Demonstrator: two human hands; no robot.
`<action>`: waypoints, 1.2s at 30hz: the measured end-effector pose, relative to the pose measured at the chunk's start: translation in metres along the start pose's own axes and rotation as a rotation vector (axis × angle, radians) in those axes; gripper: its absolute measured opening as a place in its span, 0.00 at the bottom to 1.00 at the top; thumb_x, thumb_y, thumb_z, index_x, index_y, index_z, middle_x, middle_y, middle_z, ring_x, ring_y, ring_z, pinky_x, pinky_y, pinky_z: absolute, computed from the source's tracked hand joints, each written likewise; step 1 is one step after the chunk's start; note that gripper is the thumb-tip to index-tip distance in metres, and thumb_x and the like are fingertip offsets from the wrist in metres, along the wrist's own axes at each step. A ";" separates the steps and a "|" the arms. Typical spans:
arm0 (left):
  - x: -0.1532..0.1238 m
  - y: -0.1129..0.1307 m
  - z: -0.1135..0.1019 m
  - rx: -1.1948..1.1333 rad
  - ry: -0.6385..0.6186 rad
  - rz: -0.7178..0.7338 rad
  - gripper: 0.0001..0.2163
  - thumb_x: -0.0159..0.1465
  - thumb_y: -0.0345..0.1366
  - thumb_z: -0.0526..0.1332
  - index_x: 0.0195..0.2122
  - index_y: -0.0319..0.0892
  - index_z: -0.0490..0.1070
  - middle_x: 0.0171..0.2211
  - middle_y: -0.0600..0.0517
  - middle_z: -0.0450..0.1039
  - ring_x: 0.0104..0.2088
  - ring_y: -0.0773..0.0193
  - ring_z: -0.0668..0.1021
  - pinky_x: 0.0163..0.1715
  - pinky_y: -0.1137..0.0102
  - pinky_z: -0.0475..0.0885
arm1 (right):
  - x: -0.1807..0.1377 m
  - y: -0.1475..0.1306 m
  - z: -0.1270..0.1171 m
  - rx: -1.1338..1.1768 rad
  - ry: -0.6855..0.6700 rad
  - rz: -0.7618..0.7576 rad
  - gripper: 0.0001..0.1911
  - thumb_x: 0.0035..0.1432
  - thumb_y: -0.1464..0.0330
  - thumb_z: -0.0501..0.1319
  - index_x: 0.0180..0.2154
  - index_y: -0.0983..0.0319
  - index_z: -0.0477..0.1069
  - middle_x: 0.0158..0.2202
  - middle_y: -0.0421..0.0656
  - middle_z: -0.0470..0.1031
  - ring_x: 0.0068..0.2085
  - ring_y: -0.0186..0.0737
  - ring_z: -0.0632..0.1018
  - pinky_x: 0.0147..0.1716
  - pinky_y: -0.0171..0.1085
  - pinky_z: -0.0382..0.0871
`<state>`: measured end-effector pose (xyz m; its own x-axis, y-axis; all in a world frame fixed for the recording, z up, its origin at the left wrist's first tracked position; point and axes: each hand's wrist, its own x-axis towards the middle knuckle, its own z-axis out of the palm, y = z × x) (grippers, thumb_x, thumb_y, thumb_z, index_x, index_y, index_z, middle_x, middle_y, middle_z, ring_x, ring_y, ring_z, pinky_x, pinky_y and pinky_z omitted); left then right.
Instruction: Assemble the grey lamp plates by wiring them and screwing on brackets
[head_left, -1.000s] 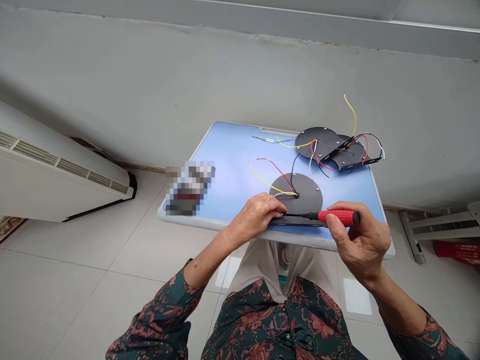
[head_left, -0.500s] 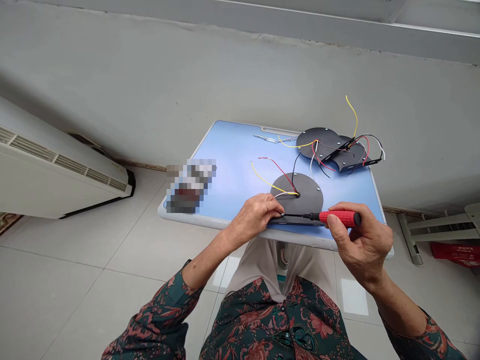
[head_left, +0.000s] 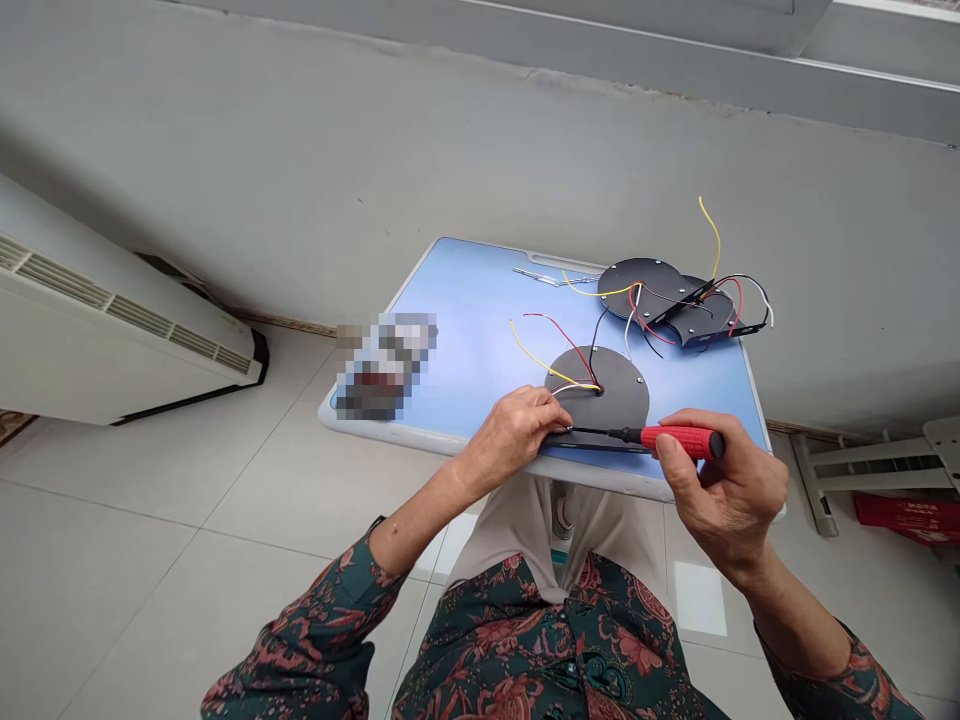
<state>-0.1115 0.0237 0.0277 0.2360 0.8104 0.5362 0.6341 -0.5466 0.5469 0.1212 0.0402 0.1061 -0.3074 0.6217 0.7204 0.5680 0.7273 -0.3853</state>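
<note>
A dark round plate with yellow, red, black and white wires coming out of its centre lies at the near edge of a small blue table. My left hand is closed on the plate's near left edge. My right hand grips a red-handled screwdriver, held level, with its dark shaft tip reaching my left fingers at the plate's edge.
Two more dark round plates with tangled wires lie at the table's far right corner. A small clear tool rests at the far edge. A blurred object sits at the table's left. A white heater stands on the floor left.
Hands, screwdriver and plate keep the same pose; only the view has shifted slightly.
</note>
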 end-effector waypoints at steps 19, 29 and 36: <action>-0.001 -0.004 0.005 -0.094 0.008 -0.062 0.08 0.68 0.26 0.60 0.38 0.43 0.78 0.34 0.51 0.78 0.35 0.65 0.78 0.38 0.70 0.74 | -0.002 -0.005 -0.003 -0.054 -0.013 -0.059 0.03 0.61 0.67 0.64 0.36 0.59 0.72 0.23 0.36 0.77 0.15 0.27 0.64 0.18 0.31 0.60; -0.001 -0.002 0.005 -0.082 -0.004 -0.083 0.09 0.70 0.27 0.59 0.39 0.43 0.79 0.35 0.51 0.77 0.36 0.66 0.77 0.38 0.71 0.73 | 0.007 -0.007 -0.003 -0.023 -0.082 -0.071 0.04 0.61 0.67 0.65 0.37 0.59 0.72 0.24 0.35 0.76 0.16 0.27 0.64 0.19 0.31 0.60; 0.005 -0.001 -0.011 -0.241 0.090 -0.171 0.10 0.69 0.26 0.58 0.43 0.40 0.78 0.33 0.51 0.80 0.33 0.67 0.80 0.37 0.72 0.75 | 0.039 -0.015 0.000 0.035 -0.223 -0.064 0.09 0.63 0.64 0.66 0.33 0.59 0.69 0.20 0.32 0.71 0.17 0.26 0.64 0.19 0.29 0.60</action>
<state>-0.1192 0.0258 0.0363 0.0677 0.8791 0.4718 0.4636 -0.4465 0.7653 0.1010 0.0539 0.1401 -0.5047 0.6203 0.6004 0.5168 0.7742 -0.3655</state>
